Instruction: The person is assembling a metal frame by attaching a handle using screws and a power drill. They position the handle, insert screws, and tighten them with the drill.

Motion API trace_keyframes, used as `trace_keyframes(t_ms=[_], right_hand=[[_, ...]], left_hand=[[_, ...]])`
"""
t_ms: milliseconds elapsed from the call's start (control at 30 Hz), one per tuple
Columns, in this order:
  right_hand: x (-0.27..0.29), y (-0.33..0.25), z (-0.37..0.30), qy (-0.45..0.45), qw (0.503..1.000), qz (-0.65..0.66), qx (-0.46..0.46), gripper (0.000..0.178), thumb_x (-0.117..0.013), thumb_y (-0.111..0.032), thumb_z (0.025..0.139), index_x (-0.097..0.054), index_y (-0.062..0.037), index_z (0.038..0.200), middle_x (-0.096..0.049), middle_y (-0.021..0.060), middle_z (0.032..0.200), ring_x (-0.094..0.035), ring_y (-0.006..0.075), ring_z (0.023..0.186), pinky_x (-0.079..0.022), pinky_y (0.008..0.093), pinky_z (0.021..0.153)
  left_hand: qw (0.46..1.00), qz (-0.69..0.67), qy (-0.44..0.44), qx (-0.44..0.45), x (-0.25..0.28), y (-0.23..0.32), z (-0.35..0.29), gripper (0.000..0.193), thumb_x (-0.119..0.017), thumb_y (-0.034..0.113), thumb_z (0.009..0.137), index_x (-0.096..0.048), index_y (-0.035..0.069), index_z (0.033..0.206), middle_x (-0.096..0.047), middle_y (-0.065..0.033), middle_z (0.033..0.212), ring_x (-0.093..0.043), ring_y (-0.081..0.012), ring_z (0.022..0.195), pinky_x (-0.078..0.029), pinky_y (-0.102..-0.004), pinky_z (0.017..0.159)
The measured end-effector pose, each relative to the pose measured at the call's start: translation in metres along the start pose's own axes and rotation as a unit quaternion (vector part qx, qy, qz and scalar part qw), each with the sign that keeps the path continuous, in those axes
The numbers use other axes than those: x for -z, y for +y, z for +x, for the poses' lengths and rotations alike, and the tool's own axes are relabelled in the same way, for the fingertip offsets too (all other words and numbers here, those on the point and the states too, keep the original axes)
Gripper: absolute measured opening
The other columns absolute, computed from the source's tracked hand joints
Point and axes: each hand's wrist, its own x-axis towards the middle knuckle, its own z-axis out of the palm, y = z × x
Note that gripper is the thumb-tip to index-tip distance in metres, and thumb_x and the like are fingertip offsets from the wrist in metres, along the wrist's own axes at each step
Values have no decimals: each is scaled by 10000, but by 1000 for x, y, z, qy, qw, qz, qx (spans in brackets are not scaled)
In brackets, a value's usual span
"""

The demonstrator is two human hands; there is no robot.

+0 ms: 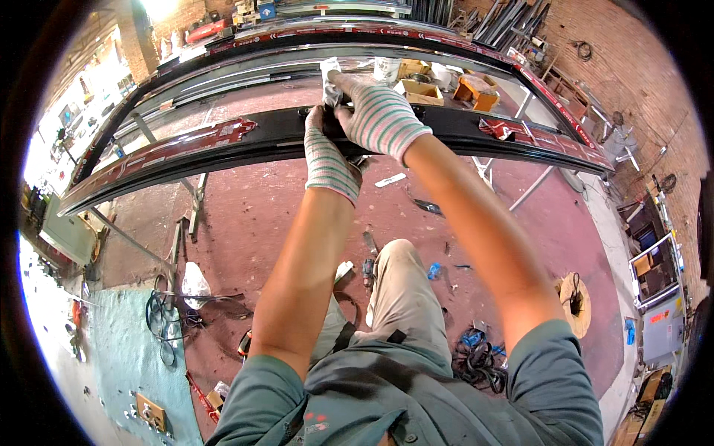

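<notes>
A long black frame bar (446, 130), partly covered in red film, runs across in front of me. My left hand (327, 160), in a striped fingerless glove, is closed against the bar's near side with its thumb pointing up. What its fingers hold is hidden. My right hand (375, 119), gloved the same way, is bent over the top of the bar. Its fingers close on a crumpled-looking white piece (329, 80) that stands above the bar; its exact kind is unclear. The two hands nearly touch, and the dark spot between them is partly covered.
Metal stand legs (197, 204) support the frame. On the red floor lie a drill-like tool (367, 271), black cables (480, 366) and a wooden spool (576, 305). Beyond the bar are a white bucket (386, 69) and an open box (419, 92).
</notes>
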Motion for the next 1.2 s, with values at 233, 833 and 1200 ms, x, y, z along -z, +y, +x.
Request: trace_keyframes(t_ms=[233, 833, 1200], right_hand=[[8, 40, -3, 4, 996, 68, 59, 489, -640, -160, 842, -586, -106, 1324, -682, 184, 1168, -645, 373, 1079, -515, 416, 955], [19, 85, -27, 176, 978, 57, 94, 338, -650, -316, 898, -664, -86, 1146, -621, 155, 1196, -604, 358, 1071, -509, 452, 912], [2, 125, 31, 80, 733, 675, 20, 432, -542, -463, 1000, -642, -55, 1102, -688, 98, 1046, -630, 189, 923, -499, 348, 864]], left_hand=[[992, 113, 48, -22, -5, -9, 3, 518, -458, 684, 817, -649, 274, 1069, -688, -16, 1024, -587, -286, 960, -409, -545, 816], [986, 162, 36, -10, 5, -2, 2, 584, -536, 729, 773, -623, 262, 1112, -651, -39, 1094, -553, -289, 961, -399, -533, 835], [986, 132, 99, -7, -3, -5, 5, 658, -581, 733, 768, -605, 184, 1131, -620, -109, 1060, -555, -325, 914, -411, -601, 859]])
